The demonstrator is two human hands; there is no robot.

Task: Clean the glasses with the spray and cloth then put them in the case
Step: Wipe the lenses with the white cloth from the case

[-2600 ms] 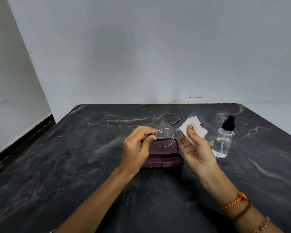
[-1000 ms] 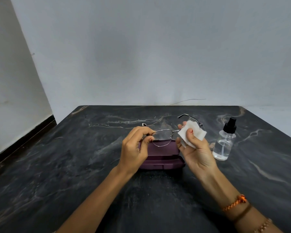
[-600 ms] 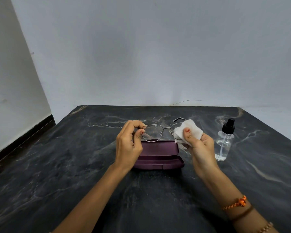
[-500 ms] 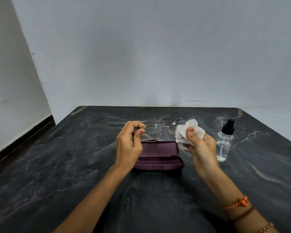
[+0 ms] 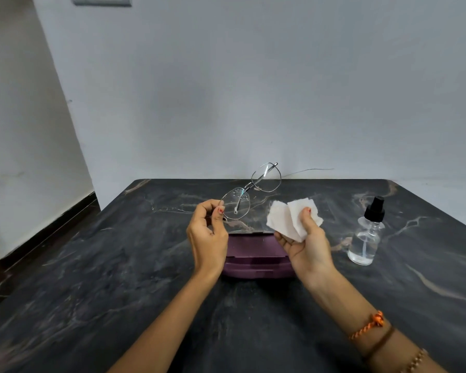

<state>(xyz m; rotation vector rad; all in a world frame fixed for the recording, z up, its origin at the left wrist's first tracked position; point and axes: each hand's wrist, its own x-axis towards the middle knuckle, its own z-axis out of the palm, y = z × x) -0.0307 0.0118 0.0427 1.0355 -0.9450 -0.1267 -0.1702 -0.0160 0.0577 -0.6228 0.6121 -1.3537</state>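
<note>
My left hand pinches the rim of the near lens of the thin metal-framed glasses, which slant up and away to the right above the table; droplets show on the near lens. My right hand holds a folded white cloth by its lower part, a short gap to the right of the glasses and not touching them. Below and between both hands lies the closed purple case on the table. The clear spray bottle with a black nozzle stands upright to the right of my right hand.
The dark marbled table runs back to a pale wall. A thin wire lies along the table's far edge. The floor drops away at the left beside a dark skirting.
The cloth has come off the right lens and my right hand has drawn back to the right. My left hand has tipped the glasses so the far lens points up and away.
</note>
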